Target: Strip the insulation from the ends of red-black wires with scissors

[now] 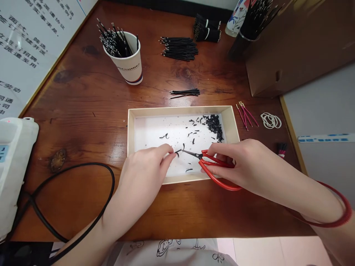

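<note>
Over the shallow cream box (180, 181), my left hand (146, 175) pinches a thin black piece (178, 151) between thumb and fingertips. My right hand (235, 162) holds red-handled scissors (219, 176), and their dark tips meet the end of that black piece. Whether the blades are apart is too small to tell. Inside the box, small black scraps (215, 127) are heaped in the far right corner, and a few others lie scattered over the white bottom. Just beyond the box lies a small row of thin black sticks (185, 92).
A paper cup (130, 68) of black sticks stands at the back left. Farther back lie a black pile (180, 48) and banded bundles (206, 29). Pink sticks (246, 115) and white rubber bands (271, 120) lie right. A black cable (112, 184) loops beside my left forearm.
</note>
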Demonstrator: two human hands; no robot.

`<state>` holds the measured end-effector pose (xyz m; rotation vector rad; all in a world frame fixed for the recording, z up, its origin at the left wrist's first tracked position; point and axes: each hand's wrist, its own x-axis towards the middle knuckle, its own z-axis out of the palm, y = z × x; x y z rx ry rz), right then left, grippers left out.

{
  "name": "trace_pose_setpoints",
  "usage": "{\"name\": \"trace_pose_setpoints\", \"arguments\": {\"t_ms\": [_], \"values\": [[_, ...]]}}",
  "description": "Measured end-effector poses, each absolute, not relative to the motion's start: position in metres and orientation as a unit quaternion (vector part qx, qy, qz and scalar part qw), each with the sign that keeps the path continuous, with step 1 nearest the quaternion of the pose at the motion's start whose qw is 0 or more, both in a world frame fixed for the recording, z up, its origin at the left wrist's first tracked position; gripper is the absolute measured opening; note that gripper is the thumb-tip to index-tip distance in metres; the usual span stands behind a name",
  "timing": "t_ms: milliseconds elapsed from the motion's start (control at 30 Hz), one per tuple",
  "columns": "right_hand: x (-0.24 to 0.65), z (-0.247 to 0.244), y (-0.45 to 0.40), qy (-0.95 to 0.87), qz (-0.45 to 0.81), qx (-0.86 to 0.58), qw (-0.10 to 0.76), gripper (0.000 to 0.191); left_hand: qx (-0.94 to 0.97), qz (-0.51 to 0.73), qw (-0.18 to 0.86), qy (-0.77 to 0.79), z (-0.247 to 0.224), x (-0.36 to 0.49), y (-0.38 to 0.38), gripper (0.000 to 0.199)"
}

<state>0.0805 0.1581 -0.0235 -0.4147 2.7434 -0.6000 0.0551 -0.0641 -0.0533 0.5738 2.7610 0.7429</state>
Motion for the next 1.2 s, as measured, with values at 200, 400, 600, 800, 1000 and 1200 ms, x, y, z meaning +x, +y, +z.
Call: {"name": "trace_pose_setpoints", "arguments": {"t_ms": [200,400,600,800,1000,1200], "values": [[0.088,-0.005,0.172,0.936,-0.290,-0.147,0.131,0.016,0.212,0.391,0.113,0.889,-0.047,0.050,-0.072,0.014],[0.078,-0.010,0.180,0.960,-0.269,-0.051,0.055,0.020,0.122,0.500,0.095,0.852,-0.041,0.051,-0.070,0.010],[0.081,-0.043,0.138,0.980,-0.173,-0.031,0.092,0.018,0.045,0.641,0.147,0.752,-0.038,0.056,-0.063,0.009],[0.092,-0.045,0.114,0.854,-0.517,0.001,-0.059,0.010,0.059,0.651,0.165,0.738,-0.039,0.057,-0.061,0.007],[0.092,-0.049,0.101,0.765,-0.642,-0.011,-0.045,0.007,0.085,0.645,0.168,0.741,-0.040,0.058,-0.060,0.006],[0.092,-0.048,0.103,0.773,-0.631,-0.023,-0.055,0.006,0.101,0.617,0.154,0.765,-0.040,0.059,-0.059,0.009]]}}
